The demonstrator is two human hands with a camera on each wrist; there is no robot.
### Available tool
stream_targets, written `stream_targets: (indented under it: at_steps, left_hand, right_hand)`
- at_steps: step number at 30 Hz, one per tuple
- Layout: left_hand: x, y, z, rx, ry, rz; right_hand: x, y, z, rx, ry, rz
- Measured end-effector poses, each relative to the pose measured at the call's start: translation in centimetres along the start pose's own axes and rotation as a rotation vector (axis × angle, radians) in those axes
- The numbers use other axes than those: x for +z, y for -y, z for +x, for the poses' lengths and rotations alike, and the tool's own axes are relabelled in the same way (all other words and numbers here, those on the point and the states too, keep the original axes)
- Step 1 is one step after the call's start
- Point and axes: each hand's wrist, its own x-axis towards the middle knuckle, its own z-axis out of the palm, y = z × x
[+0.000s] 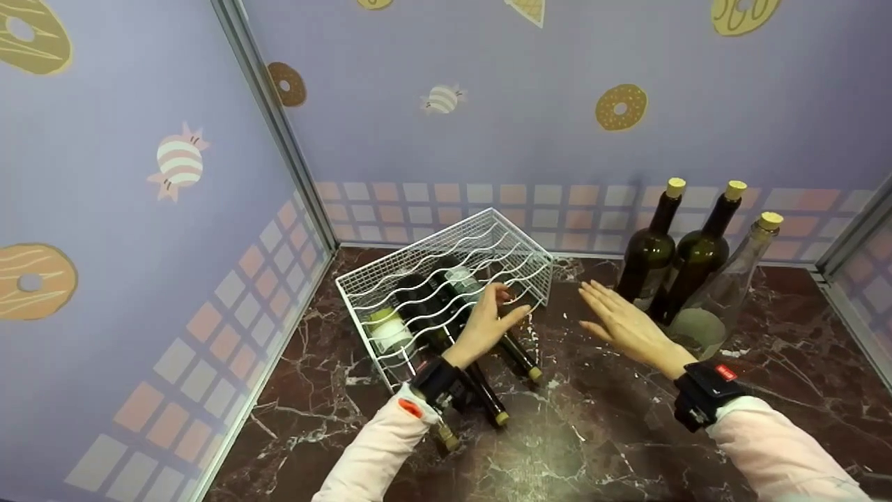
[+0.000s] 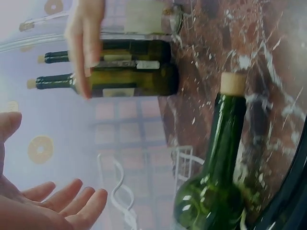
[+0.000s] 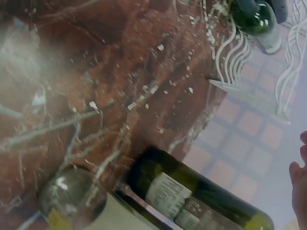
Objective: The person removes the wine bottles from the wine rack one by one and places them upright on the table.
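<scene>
A white wire wine rack (image 1: 446, 244) with wavy bars holds three corked bottles lying on their sides, necks toward me. My left hand (image 1: 490, 321) hovers over the neck end of the rightmost lying bottle (image 1: 519, 355), fingers relaxed and holding nothing. In the left wrist view, that hand (image 2: 53, 206) appears beside a green corked bottle (image 2: 225, 143). My right hand (image 1: 631, 324) has straight fingers and nothing in its grasp. Just beyond it stand two dark green bottles (image 1: 648, 258) and a clear bottle (image 1: 725, 293), all corked. Whether the right hand touches any of them I cannot tell.
The dark red marbled tabletop (image 1: 592, 425) carries small white flecks between the rack and the standing bottles. Patterned lilac wall panels (image 1: 523, 132) close off the back and sides. A metal corner post (image 1: 279, 139) rises at the back left.
</scene>
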Motion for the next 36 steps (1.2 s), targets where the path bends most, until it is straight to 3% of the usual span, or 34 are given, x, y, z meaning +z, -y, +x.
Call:
stream_targets:
  at_steps: [8, 15, 18, 22, 25, 26, 29, 31, 33, 36]
  left_hand:
    - [-3.8, 0.5, -0.5, 0.003, -0.042, 0.046]
    - [-7.6, 2.5, -1.7, 0.014, -0.138, 0.12]
    - [-9.3, 3.7, -2.0, -0.013, -0.171, 0.193]
    - [-11.6, 5.9, -2.2, -0.037, -0.282, 0.374]
    - [-13.0, 7.8, -2.4, -0.144, -0.359, 0.501]
    - [-13.4, 8.5, -2.6, -0.207, -0.365, 0.525]
    - [-13.8, 12.6, -2.9, -0.366, -0.372, 0.58]
    - [-14.2, 13.5, -3.3, -0.476, -0.35, 0.601]
    - [-14.4, 13.9, -3.8, -0.561, -0.32, 0.628]
    - [-14.9, 11.5, -4.7, -0.693, -0.216, 0.635]
  right_hand:
    - [1.3, 0.0, -1.0, 0.067, 0.066, 0.026]
    - [1.6, -0.1, -1.6, 0.121, 0.125, 0.06]
    - [1.7, -0.1, -1.8, 0.128, 0.126, 0.07]
    - [2.0, 0.1, -1.8, 0.142, 0.127, 0.078]
    - [2.2, 0.2, -1.8, 0.164, 0.149, 0.085]
    - [2.2, 0.3, -1.8, 0.17, 0.156, 0.091]
    - [2.3, 0.5, -1.8, 0.195, 0.173, 0.098]
    - [2.4, 0.6, -1.8, 0.201, 0.17, 0.097]
    - [2.5, 0.7, -1.8, 0.206, 0.161, 0.096]
    - [2.7, 0.9, -1.6, 0.199, 0.153, 0.099]
